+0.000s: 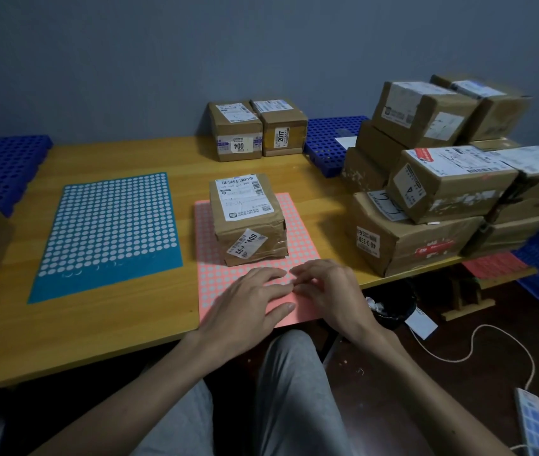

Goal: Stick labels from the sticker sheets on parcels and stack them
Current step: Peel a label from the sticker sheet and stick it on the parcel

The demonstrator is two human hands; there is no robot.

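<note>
here left hand (248,301) and right hand (327,291) rest on pink sticker sheet (212,284).

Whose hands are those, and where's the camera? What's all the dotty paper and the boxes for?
The camera sits on a person's head, looking down, so you see their own two hands. The left hand lies flat on a pink sticker sheet, pressing it to the wooden table. The right hand has bent fingertips on the same sheet; whether it pinches a sticker is too small to tell. A brown parcel stands on that pink sheet. A blue sticker sheet lies to the left. A pile of parcels sits at the right, and a pair of parcels stands at the back.
</note>
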